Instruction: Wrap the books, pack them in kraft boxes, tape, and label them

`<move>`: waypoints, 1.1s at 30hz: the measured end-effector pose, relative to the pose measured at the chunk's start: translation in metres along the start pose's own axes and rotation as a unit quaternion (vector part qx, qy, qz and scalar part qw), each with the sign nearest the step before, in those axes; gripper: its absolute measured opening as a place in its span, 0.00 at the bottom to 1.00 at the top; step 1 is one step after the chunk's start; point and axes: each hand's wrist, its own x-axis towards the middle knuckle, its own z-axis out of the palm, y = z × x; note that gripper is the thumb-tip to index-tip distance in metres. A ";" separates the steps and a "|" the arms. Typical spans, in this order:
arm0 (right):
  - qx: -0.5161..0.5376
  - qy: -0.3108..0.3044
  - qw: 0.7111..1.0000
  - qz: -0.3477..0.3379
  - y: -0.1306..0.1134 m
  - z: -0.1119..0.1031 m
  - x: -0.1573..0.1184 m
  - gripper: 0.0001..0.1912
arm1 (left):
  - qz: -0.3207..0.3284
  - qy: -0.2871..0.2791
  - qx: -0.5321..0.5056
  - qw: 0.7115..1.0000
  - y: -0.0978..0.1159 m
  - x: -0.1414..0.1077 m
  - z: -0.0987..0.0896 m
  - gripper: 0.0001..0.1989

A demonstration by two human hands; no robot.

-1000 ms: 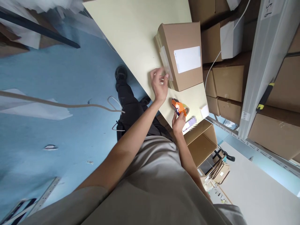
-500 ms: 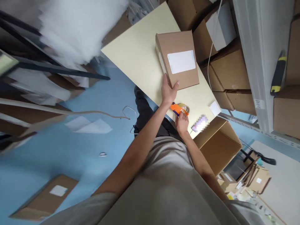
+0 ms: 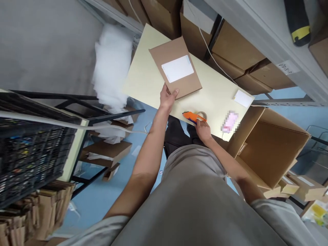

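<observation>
A flat brown cardboard box (image 3: 183,80) with a white label (image 3: 177,68) is over the pale table (image 3: 139,73). My left hand (image 3: 167,97) grips its near edge, thumb on top and fingers at the side and beneath. In my right hand (image 3: 203,130) is an orange tape dispenser (image 3: 190,116) carrying a roll of tape (image 3: 202,115). The dispenser is near the table's front edge, apart from the box. My right fingers are closed around its handle, which they partly cover.
A blurred pink item (image 3: 230,121) and a white card (image 3: 243,98) lie on the table's right. Beside it stands a large open carton (image 3: 275,147). Shelved boxes (image 3: 237,44) line the back. White packing material (image 3: 112,65) is left, above a black crate (image 3: 38,147).
The view has swung round. The box has turned on the table and tilted in my left hand. My right hand still holds the tape dispenser near the front edge.
</observation>
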 end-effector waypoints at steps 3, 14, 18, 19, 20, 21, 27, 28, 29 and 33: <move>-0.043 -0.028 0.998 0.034 0.051 -0.009 -0.029 0.16 | -0.002 0.011 -0.002 1.000 0.001 0.000 0.005 0.47; -0.163 0.046 0.986 -0.011 0.154 -0.113 0.129 0.28 | -0.008 -0.010 0.025 1.000 0.023 0.001 0.012 0.40; -0.192 0.047 0.975 -0.098 0.153 -0.128 0.165 0.28 | -0.015 -0.035 0.044 0.998 0.026 0.005 -0.002 0.41; -0.195 0.047 0.973 -0.118 0.150 -0.128 0.166 0.27 | -0.015 -0.049 0.051 0.997 0.027 0.008 -0.011 0.42; -0.195 0.049 0.970 -0.137 0.145 -0.127 0.165 0.25 | -0.015 -0.063 0.060 0.996 0.029 0.012 -0.022 0.42; -0.193 0.051 0.968 -0.154 0.138 -0.124 0.162 0.23 | -0.013 -0.076 0.072 0.994 0.032 0.016 -0.034 0.43; -0.126 0.049 0.956 -0.261 0.028 -0.071 0.129 0.23 | 0.019 -0.056 0.260 0.964 0.065 0.029 -0.086 0.40; -0.118 0.040 0.953 -0.276 0.005 -0.061 0.122 0.24 | 0.024 -0.040 0.291 0.956 0.070 0.026 -0.084 0.39; -0.109 0.033 0.952 -0.283 -0.016 -0.053 0.114 0.23 | 0.028 -0.022 0.315 0.949 0.073 0.021 -0.077 0.38; -0.068 0.026 0.964 -0.255 -0.069 -0.034 0.091 0.24 | 0.038 0.078 0.370 0.925 0.073 -0.001 -0.040 0.32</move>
